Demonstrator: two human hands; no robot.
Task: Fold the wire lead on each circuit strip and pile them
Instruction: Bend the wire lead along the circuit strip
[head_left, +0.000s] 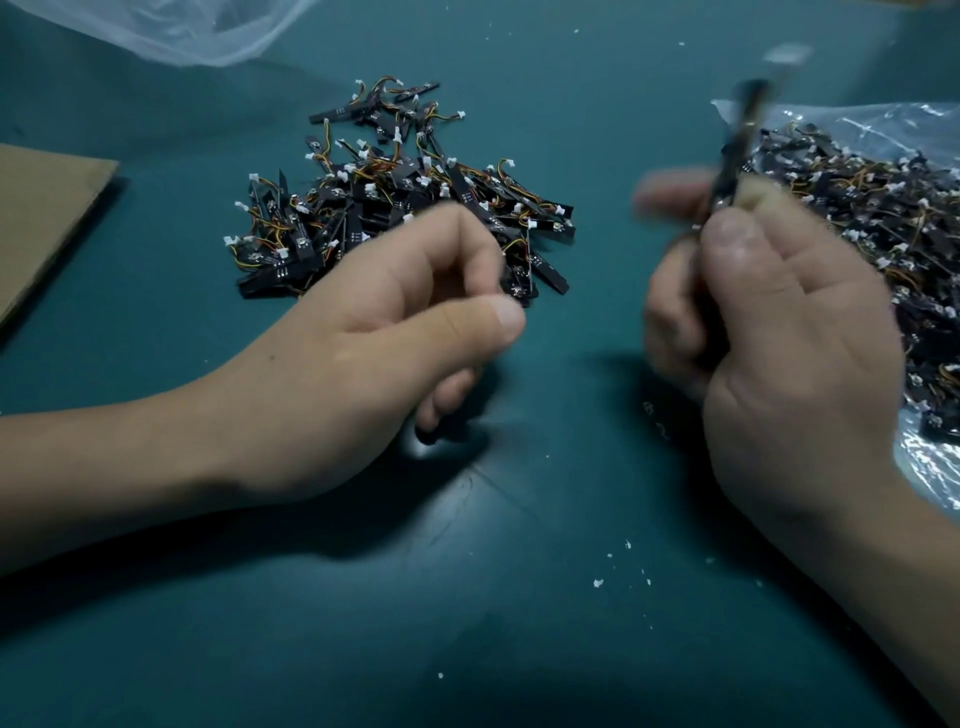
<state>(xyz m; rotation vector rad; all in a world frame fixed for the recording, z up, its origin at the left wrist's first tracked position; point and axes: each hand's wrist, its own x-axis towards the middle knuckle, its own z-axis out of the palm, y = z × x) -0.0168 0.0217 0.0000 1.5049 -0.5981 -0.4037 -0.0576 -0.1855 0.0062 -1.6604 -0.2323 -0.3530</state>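
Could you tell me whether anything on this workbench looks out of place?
Only small white flecks scattered over the green table, mostly toward the front; they look like stray debris. The pile of circuit strips is jumbled but in one heap.

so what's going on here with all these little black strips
A person is working through small circuit strips at a green table. The right hand grips one strip upright, blurred by motion, beside a clear plastic bag full of more strips. The left hand hovers with curled fingers next to a loose pile of strips lying on the table. Whether it holds anything is unclear.
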